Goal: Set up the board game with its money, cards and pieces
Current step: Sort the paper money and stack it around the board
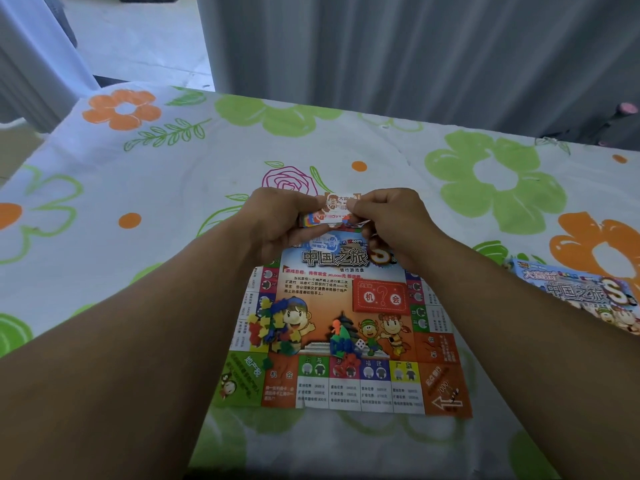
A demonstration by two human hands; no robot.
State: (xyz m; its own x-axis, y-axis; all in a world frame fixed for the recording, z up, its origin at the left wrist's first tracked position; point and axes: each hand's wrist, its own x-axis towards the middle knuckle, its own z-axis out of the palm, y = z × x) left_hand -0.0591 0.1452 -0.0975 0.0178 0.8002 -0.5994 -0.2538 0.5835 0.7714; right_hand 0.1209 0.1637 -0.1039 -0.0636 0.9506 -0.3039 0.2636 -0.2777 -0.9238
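Observation:
A folded paper game board lies flat on the table in front of me. Both hands hold a small wrapped pack of cards above the board's far edge. My left hand grips the pack's left end, and my right hand pinches its right side. A heap of small coloured plastic pieces lies on the board's left part. Near the board's middle lie a few pawns and a white die.
The table carries a white cloth printed with green and orange flowers. The game's colourful packaging lies at the right edge. Grey curtains hang behind the table's far edge.

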